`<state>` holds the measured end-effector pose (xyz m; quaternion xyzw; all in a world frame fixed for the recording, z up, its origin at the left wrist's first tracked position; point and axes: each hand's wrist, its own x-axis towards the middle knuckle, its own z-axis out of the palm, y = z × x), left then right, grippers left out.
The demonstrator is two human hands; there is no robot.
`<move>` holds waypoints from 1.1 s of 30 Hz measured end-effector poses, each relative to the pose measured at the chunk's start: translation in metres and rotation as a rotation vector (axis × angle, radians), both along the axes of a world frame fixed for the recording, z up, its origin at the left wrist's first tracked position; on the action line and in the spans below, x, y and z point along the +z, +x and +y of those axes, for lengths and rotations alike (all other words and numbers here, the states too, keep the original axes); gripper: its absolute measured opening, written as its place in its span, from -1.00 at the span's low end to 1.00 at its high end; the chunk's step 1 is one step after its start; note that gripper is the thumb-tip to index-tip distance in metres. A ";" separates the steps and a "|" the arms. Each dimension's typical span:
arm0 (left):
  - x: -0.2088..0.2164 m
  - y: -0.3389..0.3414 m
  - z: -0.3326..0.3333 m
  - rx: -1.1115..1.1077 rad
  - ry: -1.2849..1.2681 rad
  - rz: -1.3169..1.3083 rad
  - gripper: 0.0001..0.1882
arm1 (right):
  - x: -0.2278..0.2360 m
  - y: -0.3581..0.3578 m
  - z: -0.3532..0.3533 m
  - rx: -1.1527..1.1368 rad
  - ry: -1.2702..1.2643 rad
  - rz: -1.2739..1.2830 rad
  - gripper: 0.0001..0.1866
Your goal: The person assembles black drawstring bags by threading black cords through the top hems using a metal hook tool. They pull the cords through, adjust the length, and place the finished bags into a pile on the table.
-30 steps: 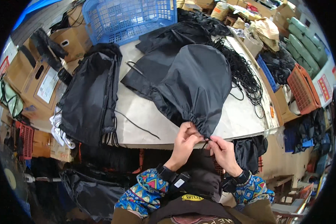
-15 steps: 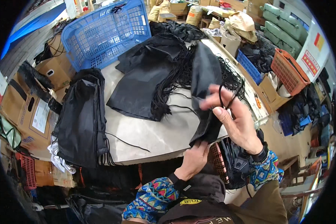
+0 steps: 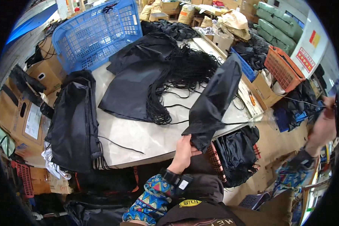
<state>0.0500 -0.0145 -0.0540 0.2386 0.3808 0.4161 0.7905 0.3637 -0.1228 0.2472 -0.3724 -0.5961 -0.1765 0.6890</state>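
My left hand pinches the lower corner of a black fabric drawstring bag at the table's near edge. The bag slants up to the right, partly above the tabletop. Far out at the right rim, my right hand is closed and blurred by motion, with a dark cord running to it. Another length of cord stretches right from the bag's side. Beyond the bag lies a pile of flat black bags with tangled drawstrings. A folded stack of black bags hangs over the left table edge.
A blue plastic basket leans at the table's back left. Cardboard boxes stand at left. A crate with black bags sits below the near right edge. An orange crate and an orange-handled tool are at right.
My right hand has swung far right from above the bag, drawing cord with it. The bag has tilted right, away from the pile. My left hand has turned and moved slightly left, still gripping it.
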 end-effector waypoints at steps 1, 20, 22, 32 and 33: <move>0.000 0.006 0.002 -0.043 -0.037 -0.106 -0.61 | -0.020 -0.014 0.009 -0.068 -0.058 -0.124 -0.81; 0.097 -0.011 0.008 0.042 1.454 0.709 -0.79 | -0.110 -0.112 0.067 0.658 -1.150 0.036 -0.67; 0.092 -0.029 0.007 -0.005 1.235 0.659 -0.79 | -0.112 -0.100 0.063 0.714 -1.310 0.342 -0.69; 0.073 -0.056 0.003 0.106 1.080 0.757 -0.80 | -0.154 -0.089 0.075 0.938 -1.169 0.524 -0.74; 0.071 -0.058 0.003 0.106 1.075 0.767 -0.80 | -0.153 -0.088 0.074 0.971 -1.153 0.611 -0.76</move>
